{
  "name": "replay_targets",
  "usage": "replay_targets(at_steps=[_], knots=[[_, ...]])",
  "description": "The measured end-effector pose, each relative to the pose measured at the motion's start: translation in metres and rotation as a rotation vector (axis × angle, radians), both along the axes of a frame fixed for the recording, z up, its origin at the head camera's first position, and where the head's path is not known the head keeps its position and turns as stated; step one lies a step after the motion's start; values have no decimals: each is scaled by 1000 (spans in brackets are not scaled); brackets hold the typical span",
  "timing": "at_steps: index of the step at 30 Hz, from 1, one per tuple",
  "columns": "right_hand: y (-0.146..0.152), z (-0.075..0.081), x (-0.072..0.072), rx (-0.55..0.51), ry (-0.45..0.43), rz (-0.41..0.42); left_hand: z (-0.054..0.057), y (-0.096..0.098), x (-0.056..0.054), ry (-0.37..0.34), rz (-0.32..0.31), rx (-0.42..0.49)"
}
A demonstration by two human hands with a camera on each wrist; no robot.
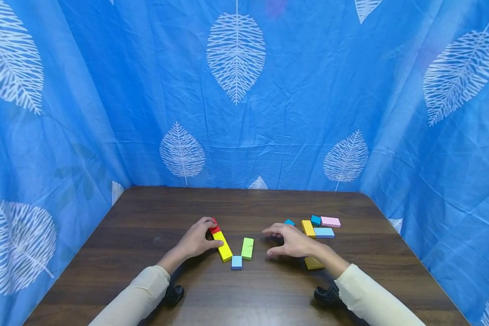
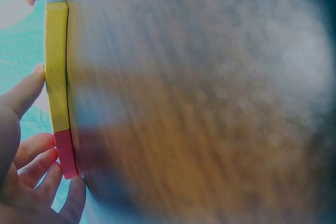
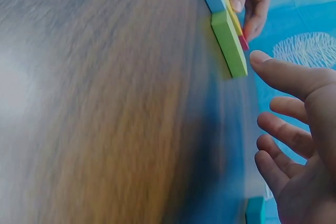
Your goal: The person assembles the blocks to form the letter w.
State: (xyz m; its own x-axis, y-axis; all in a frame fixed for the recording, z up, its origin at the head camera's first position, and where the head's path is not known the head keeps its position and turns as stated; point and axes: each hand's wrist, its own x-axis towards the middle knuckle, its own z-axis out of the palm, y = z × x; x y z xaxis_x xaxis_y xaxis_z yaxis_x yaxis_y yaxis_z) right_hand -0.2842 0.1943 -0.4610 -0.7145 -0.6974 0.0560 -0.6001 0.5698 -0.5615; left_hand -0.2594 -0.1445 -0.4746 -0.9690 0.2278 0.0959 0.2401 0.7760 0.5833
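My left hand (image 1: 195, 239) arches beside a line of two blocks. Its fingertips touch the red block (image 1: 215, 229) at the far end, and the thumb rests against the longer yellow block (image 1: 223, 248). In the left wrist view, the red block (image 2: 65, 153) and yellow block (image 2: 58, 66) lie end to end. A light blue block (image 1: 237, 262) sits at the yellow one's near end, with a green block (image 1: 247, 249) angling away from it. My right hand (image 1: 295, 241) hovers right of the green block, thumb and fingers apart with nothing between them.
Past the right hand lie an orange block (image 1: 308, 228), a light blue block (image 1: 324, 232), a pink block (image 1: 331, 222) and small blue blocks (image 1: 315, 220). Another yellow block (image 1: 314, 263) is partly under the right forearm. A blue leaf-print curtain (image 1: 269, 113) surrounds the wooden table (image 1: 269, 294).
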Motion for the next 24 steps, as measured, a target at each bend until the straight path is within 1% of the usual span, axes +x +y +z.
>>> replay_targets(at_steps=[7, 12, 16, 21, 24], knots=[[25, 3, 1, -1, 12, -3, 0, 1, 0, -5, -2, -2], [46, 8, 2, 2, -21, -13, 0, 0, 0, 0, -1, -6], [62, 12, 3, 24, -38, -9, 1, 1, 1, -1, -1, -5], [76, 17, 3, 14, -85, -6, 1, 1, 1, -2, 0, -5], [84, 18, 3, 16, -98, -20, 1, 1, 0, -6, 1, -3]])
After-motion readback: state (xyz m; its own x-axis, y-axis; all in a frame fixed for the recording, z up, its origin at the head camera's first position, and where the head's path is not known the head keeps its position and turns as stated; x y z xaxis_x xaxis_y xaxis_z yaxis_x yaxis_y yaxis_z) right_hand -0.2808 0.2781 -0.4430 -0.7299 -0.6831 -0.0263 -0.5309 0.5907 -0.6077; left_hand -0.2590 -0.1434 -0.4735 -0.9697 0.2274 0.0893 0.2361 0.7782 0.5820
